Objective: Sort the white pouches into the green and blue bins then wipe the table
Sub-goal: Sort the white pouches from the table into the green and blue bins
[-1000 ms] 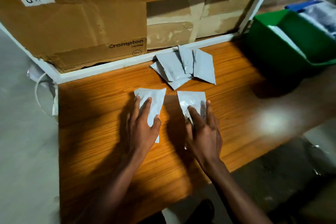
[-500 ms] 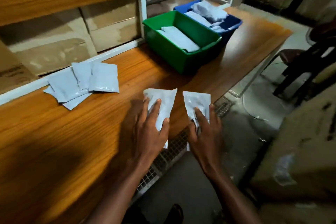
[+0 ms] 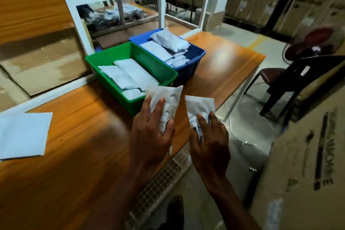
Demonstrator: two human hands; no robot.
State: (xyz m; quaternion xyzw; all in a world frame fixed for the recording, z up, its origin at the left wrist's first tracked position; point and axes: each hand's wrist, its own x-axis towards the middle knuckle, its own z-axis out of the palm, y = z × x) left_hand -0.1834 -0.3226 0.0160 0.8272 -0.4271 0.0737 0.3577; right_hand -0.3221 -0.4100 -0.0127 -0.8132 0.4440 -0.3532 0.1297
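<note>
- Left hand [image 3: 151,136] grips a white pouch [image 3: 166,101], fingers spread over its face, held just before the green bin's [image 3: 93,61] near corner.
- Right hand [image 3: 209,144] pinches a second pouch [image 3: 200,106], fingers curled on its lower edge, past the table [image 3: 74,155] edge.
- Green bin and blue bin [image 3: 196,58] touch, both holding pouches.
- More pouches [image 3: 22,134] lie at the table's left.
- A chair [image 3: 298,80] stands to the right.
</note>
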